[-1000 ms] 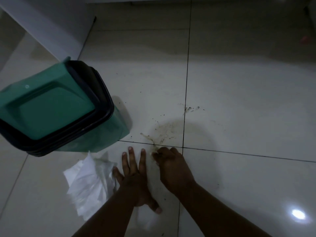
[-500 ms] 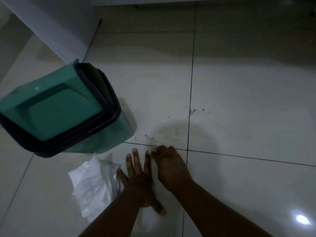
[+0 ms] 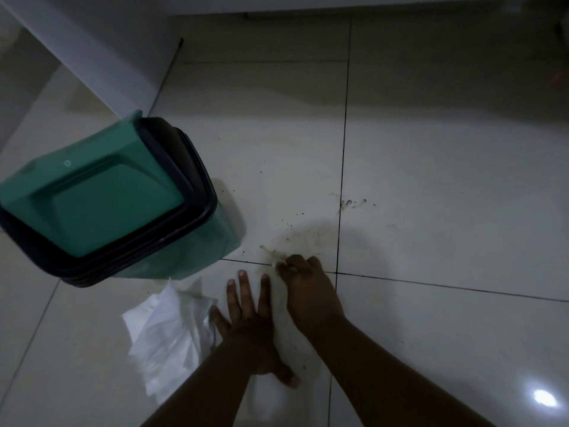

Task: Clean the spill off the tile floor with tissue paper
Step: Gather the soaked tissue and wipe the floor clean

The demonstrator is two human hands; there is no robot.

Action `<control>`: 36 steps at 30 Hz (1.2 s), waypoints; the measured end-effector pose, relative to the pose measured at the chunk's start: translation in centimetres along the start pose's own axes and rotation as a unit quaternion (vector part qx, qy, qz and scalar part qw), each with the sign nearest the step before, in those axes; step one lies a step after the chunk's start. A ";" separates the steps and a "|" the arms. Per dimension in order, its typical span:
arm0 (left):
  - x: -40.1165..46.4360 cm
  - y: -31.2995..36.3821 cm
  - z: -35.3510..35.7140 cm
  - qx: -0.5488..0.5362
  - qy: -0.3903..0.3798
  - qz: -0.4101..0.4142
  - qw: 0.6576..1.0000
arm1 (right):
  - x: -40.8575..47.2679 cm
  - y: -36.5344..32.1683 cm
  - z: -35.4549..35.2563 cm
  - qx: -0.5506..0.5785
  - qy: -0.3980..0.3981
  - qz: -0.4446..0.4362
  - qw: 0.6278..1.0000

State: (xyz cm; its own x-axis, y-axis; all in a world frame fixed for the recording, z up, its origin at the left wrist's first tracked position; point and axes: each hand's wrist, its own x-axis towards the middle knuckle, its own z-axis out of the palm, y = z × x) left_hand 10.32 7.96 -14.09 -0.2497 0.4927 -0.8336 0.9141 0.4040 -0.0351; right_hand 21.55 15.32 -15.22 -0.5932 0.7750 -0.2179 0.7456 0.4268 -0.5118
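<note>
A brownish spill (image 3: 303, 238) with dark specks stains the pale tile floor (image 3: 431, 186) beside a grout line, with more specks (image 3: 351, 203) farther off. My right hand (image 3: 308, 288) is curled over a small wad of tissue at the spill's near edge. My left hand (image 3: 249, 325) lies flat on the floor, fingers spread, pressing on a white tissue sheet that shows below the thumb. A crumpled pile of white tissue paper (image 3: 169, 334) lies just left of it.
A green bin (image 3: 101, 204) with a dark liner rim stands to the left, close to the spill. A white wall or cabinet base (image 3: 92, 57) runs behind it. A light glare (image 3: 545, 397) shines on the tile at the lower right.
My right hand has shifted slightly along the spill's near edge with the tissue. The left hand stays flat. The view has drifted a little.
</note>
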 end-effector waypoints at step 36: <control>1.0 9.8 2.7 -0.140 0.468 0.130 0.863 | -3.4 13.1 -3.6 -0.029 -0.046 0.299 0.953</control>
State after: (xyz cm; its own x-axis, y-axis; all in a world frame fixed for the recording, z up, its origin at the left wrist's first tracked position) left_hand 19.87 10.34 -16.79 -0.3160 0.9485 0.0221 0.8976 0.2913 0.3307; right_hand 34.41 19.96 -18.18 -0.0780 0.8451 -0.5289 0.9726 -0.0521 -0.2267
